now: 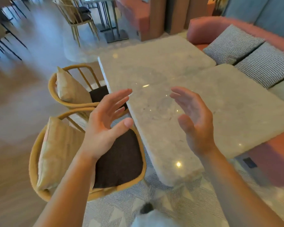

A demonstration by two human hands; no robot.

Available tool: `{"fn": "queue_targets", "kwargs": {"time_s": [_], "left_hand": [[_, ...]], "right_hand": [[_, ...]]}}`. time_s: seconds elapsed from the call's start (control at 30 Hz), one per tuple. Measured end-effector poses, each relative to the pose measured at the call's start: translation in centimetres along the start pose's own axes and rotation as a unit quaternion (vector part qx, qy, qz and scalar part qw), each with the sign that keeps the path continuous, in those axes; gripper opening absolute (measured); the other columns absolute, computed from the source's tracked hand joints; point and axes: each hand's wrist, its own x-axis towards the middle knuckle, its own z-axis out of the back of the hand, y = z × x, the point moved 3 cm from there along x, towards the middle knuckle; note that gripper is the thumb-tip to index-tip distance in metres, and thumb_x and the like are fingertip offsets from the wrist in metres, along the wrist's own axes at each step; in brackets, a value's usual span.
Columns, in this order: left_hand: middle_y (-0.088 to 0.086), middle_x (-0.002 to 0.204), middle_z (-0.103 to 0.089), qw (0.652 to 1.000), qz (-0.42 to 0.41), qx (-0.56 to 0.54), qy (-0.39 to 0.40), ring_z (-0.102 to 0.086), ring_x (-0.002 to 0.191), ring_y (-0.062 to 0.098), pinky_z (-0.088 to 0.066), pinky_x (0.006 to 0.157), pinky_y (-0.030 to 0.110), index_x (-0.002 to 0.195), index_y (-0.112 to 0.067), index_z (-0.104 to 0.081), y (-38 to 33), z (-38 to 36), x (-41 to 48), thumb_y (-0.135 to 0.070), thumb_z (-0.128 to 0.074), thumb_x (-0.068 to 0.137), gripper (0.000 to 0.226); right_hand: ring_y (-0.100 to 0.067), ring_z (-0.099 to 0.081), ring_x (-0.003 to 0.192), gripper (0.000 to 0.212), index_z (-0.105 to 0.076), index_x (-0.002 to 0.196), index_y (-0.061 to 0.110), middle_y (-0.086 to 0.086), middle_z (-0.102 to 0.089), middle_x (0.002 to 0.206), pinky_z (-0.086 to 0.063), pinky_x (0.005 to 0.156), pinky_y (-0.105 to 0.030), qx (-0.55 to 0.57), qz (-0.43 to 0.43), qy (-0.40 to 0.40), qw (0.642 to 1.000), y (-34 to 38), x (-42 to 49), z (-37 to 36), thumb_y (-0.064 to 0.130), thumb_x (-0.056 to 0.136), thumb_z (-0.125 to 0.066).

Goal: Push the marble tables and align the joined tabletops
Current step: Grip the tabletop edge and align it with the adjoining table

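Two white marble tabletops stand joined end to end. The near table (220, 112) runs toward me and the far table (154, 59) lies beyond it. On the right side their edges do not line up: the near top sticks out further than the far one. My left hand (105, 123) hovers over the near table's left edge, palm inward, fingers apart, holding nothing. My right hand (193, 118) is raised above the near tabletop, palm facing the left hand, fingers spread, not touching the marble.
Two rattan chairs with dark seats and beige cushions (92, 154) (74, 87) stand along the tables' left side. A pink sofa (211, 28) with checked cushions (233, 45) borders the right side. More chairs and a table base stand at the back.
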Motion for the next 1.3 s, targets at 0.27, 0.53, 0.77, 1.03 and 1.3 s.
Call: {"fn": "queue_targets", "kwargs": {"time_s": [0.27,0.53,0.77,1.03,1.3], "left_hand": [[-0.008,0.153,-0.063,0.998,0.028,0.017,0.061,-0.056,0.148,0.019,-0.044,0.121,0.056,0.139,-0.047,-0.062,2.8,10.4,4.5,-0.071,-0.077,0.082,0.064],[-0.007,0.154,-0.062,0.988,0.011,-0.011,0.156,-0.057,0.147,0.018,-0.046,0.121,0.053,0.141,-0.037,-0.059,6.6,20.1,7.9,-0.076,-0.074,0.081,0.074],[-0.01,0.153,-0.062,0.958,-0.001,-0.099,0.27,-0.058,0.146,0.017,-0.047,0.12,0.051,0.137,-0.049,-0.062,10.7,27.3,9.2,-0.069,-0.075,0.085,0.058],[-0.011,0.152,-0.063,0.917,-0.029,-0.135,0.374,-0.059,0.144,0.015,-0.049,0.119,0.049,0.136,-0.051,-0.062,9.9,25.0,11.0,-0.075,-0.074,0.082,0.061],[-0.01,0.151,-0.064,0.905,0.007,-0.119,0.409,-0.061,0.142,0.015,-0.051,0.116,0.041,0.138,-0.045,-0.062,13.7,24.0,13.1,-0.064,-0.078,0.084,0.059]], "right_hand": [[-0.019,-0.064,0.134,0.091,-0.055,0.139,0.015,-0.003,-0.064,0.141,-0.047,0.114,-0.029,0.004,-0.004,-0.041,0.999,-3.3,5.5,-11.7,0.085,0.081,-0.059],[-0.019,-0.064,0.133,0.078,-0.058,0.136,0.03,0.003,-0.065,0.14,-0.046,0.116,-0.033,-0.058,0.006,-0.121,0.991,-4.6,6.2,-20.3,0.085,0.08,-0.063],[-0.018,-0.063,0.134,0.081,-0.057,0.137,0.026,0.002,-0.064,0.142,-0.045,0.118,-0.032,-0.144,-0.025,-0.24,0.96,-3.2,1.2,-29.9,0.083,0.081,-0.063],[-0.016,-0.062,0.136,0.078,-0.059,0.139,0.029,0.005,-0.064,0.143,-0.044,0.116,-0.026,-0.186,-0.032,-0.38,0.905,-0.9,-2.3,-31.9,0.082,0.083,-0.063],[-0.017,-0.062,0.135,0.069,-0.058,0.137,0.033,0.004,-0.063,0.144,-0.045,0.119,-0.038,-0.172,-0.042,-0.43,0.885,-5.1,0.2,-31.0,0.079,0.086,-0.064]]}}
